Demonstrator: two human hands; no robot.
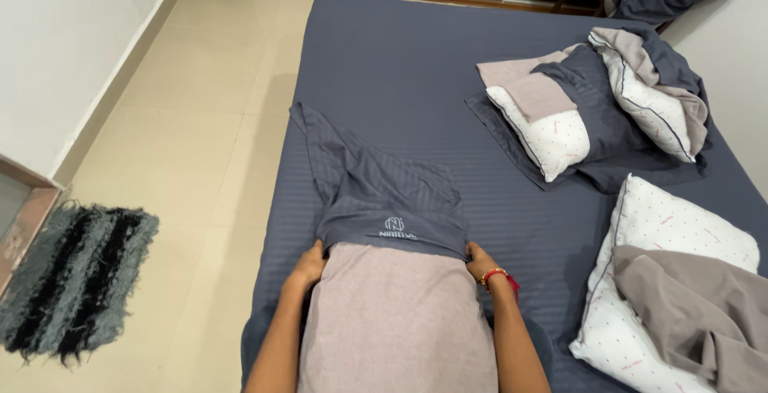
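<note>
A taupe pillow [396,321] lies at the near edge of the bed, its far end inside a dark blue striped pillowcase [376,185]. My left hand [306,266] grips the left side of the pillowcase's opening. On the right side, my right hand [480,261], with a red bangle at the wrist, grips the same hem. The rest of the pillowcase lies loose and crumpled, stretching away toward the far left over the blue bedsheet [400,65].
A stack of pillows and covers [592,113] lies at the far right. A white dotted pillow with a taupe cover [680,281] lies at the near right. Left of the bed are beige floor tiles and a shaggy striped mat [72,281].
</note>
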